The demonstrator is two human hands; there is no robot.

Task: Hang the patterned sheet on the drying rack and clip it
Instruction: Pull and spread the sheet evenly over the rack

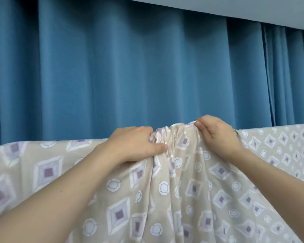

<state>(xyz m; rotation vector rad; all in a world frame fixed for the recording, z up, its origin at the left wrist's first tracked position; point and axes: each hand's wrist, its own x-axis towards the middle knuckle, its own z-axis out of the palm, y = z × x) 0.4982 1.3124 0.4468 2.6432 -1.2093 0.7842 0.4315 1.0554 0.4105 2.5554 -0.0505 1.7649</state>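
Note:
The patterned sheet (165, 190), beige with purple diamonds and white rings, hangs across the whole lower view, draped over a top line that hides the drying rack. Its upper edge is bunched into folds at the centre. My left hand (135, 144) grips the bunched folds from the left, thumb pressed into the cloth. My right hand (216, 132) pinches the raised top edge just right of the bunch. No clip is visible.
A blue pleated curtain (130, 67) fills the background right behind the sheet. A pale ceiling strip (235, 7) runs along the top right.

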